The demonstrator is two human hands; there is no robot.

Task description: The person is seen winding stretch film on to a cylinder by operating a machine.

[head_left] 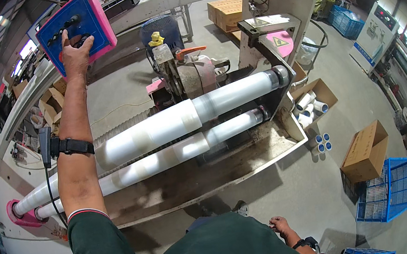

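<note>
My left hand (pixel 77 53) reaches up to a blue control panel (pixel 58 49) with a pink rim. Its index finger is stretched onto one of the black knobs (pixel 64 33), and the thumb is spread apart near another. Below the arm, two long rollers lie across the machine: a thicker upper white roll (pixel 150 133) and a thinner lower white roll (pixel 166 156), both wrapped in bands of film or tape. My right hand (pixel 279 225) hangs low beside my body, away from the machine. Its fingers are loosely curled, and nothing shows in them.
A cutting unit with an orange handle (pixel 190 51) stands behind the rollers. The machine's trough (pixel 186 191) runs in front of me. To the right are a carton of white rolls (pixel 331 91), several rolls on the floor (pixel 321 147), an open carton (pixel 366 153) and a blue crate (pixel 391 189).
</note>
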